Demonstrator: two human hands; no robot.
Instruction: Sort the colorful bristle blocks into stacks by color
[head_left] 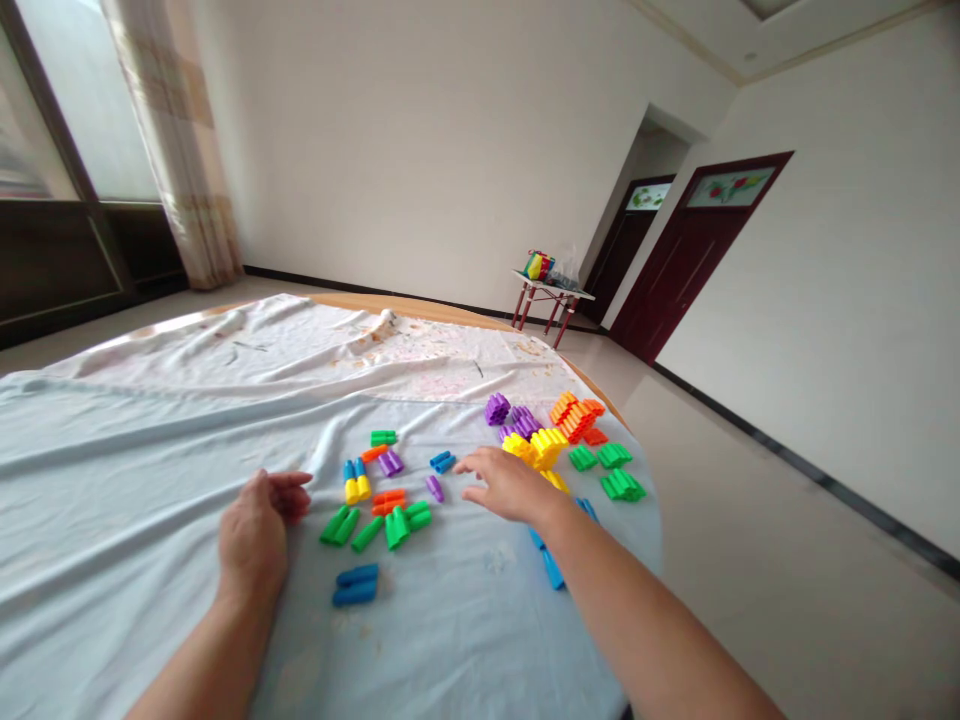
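Bullet-shaped plastic building blocks in several colours lie on the cloth-covered table. My right hand (506, 484) hovers palm down with its fingers apart, holding nothing. Just left of its fingertips is a pair of blue blocks (442, 462), and a purple block (435, 488) lies a little nearer to me. On the left, my left hand (256, 530) rests on the cloth, fingers loosely stretched to the right, with nothing visible in it. Between the hands are joined blue-and-yellow blocks (358, 482), orange blocks (388, 502), green blocks (397, 528) and, closer in, a blue pair (355, 585).
Colour groups sit beyond and beside my right hand: purple blocks (496, 409), yellow blocks (548, 447), orange blocks (576, 416) and green blocks (622, 486). My right forearm partly covers more blue blocks (553, 570). The tablecloth (150, 480) is wrinkled. A small side table (553, 288) stands by the far wall.
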